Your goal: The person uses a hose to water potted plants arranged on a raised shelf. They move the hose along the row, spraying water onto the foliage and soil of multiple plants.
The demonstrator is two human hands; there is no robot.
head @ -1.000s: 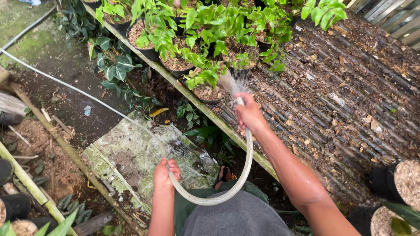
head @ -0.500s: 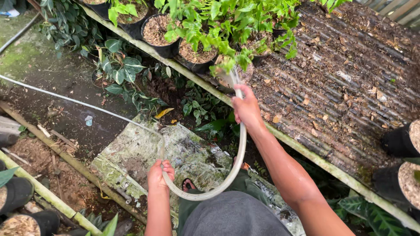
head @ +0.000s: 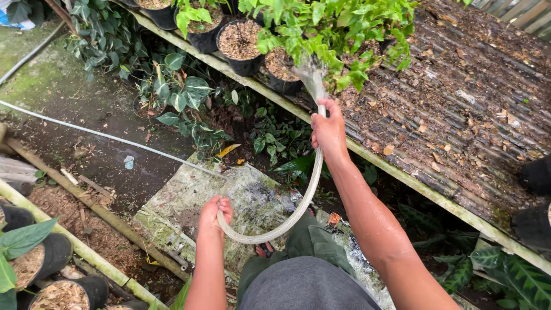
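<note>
Right hand point(head: 328, 129) clamps the clear flexible plastic hose point(head: 293, 215) near its end, spraying the far black plastic pots of leafy green plants point(head: 298, 34); our left hand point(head: 215, 213) grips its near loop, managing slack.

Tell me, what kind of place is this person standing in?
Most likely a backyard plant nursery or garden. Black pots of leafy plants stand in a row on a raised corrugated bench strewn with dead leaves, and the right hand aims a clear hose spraying water at them.
</note>
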